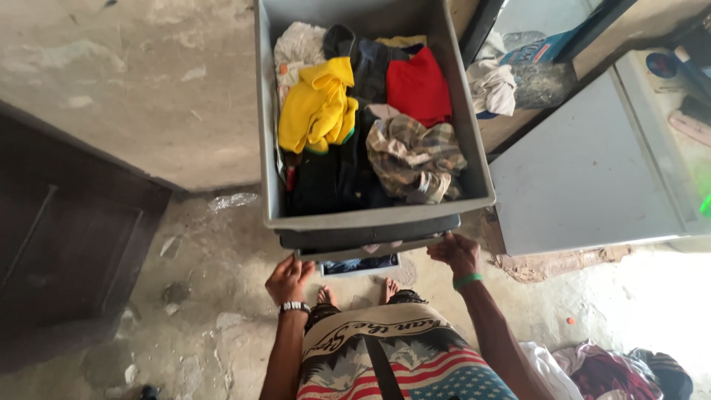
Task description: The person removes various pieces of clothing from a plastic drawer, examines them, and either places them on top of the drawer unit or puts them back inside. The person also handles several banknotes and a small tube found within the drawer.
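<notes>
A grey plastic drawer unit stands in front of me with its top drawer (370,216) pulled out. Inside lie a yellow garment (317,107), a red garment (418,87), a plaid cloth (413,157) and dark clothes (329,181). A lower drawer (361,265) with blue cloth peeks out beneath. My left hand (288,280), with a beaded bracelet at the wrist, hovers just under the drawer's front left corner. My right hand (455,253), with a green wristband, grips the front edge of a lower drawer at its right end. My bare feet show below.
A white chest-like appliance (585,178) stands to the right. A dark door (67,237) is at the left, with a rough concrete wall (133,81) behind. Clothes (607,370) lie on the floor at bottom right. A white cloth (492,85) hangs beside the drawer.
</notes>
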